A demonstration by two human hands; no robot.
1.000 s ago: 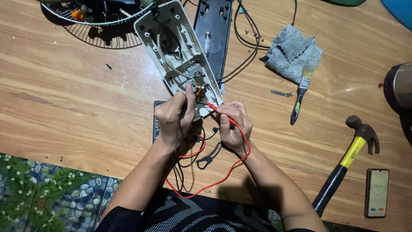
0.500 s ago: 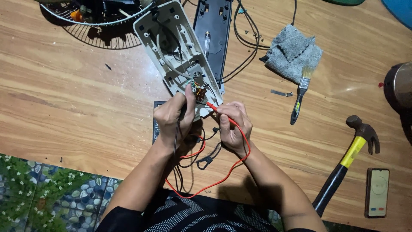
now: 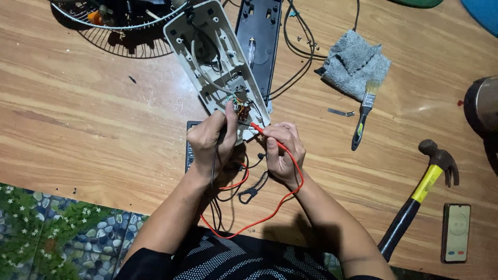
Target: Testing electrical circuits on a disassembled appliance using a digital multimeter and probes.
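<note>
An opened cream plastic fan housing [image 3: 210, 49] lies on the wooden floor, inner side up, with small wiring parts [image 3: 241, 106] at its near end. My left hand [image 3: 210, 142] grips a black test probe, its tip on those parts. My right hand [image 3: 282, 153] pinches a red test probe [image 3: 258, 128] pointed at the same spot. Red and black leads [image 3: 244, 181] loop back between my forearms. A dark meter body [image 3: 189, 148] is mostly hidden under my left hand.
A wire fan guard [image 3: 114, 26] lies at the top left, a black housing panel [image 3: 259, 36] beside the cream one. To the right are a grey cloth [image 3: 355, 62], a small paintbrush [image 3: 363, 114], a yellow-handled hammer [image 3: 420, 192] and a phone [image 3: 455, 232].
</note>
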